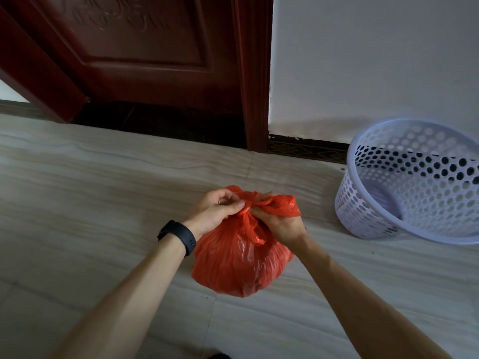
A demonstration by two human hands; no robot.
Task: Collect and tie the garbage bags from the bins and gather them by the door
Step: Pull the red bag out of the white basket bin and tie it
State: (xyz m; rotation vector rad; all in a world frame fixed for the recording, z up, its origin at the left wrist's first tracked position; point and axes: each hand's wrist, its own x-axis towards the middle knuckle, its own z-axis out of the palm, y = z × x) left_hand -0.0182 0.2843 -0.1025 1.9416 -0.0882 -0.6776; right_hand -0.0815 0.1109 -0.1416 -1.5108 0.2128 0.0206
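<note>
While its knot is being cinched, red garbage bag [233, 265] sits mid-floor [103, 190], short of the far edge below the door [145, 60]. Left hand [220, 209] and right hand [280, 224] each pinch one twisted ear. Perforated bin [375, 203]: right edge, by the wall.

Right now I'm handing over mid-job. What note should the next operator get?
Hands: left hand pinches one twisted end of the bag; right hand grips the other end.
Things: bag red, full, in front of the door; bin right of it by the wall, no bag in it.
Done: bag out of bin, top gathered, knot seemingly started.
Left: pull the knot tight, leave the bag by the door; other bins are out of view.
</note>
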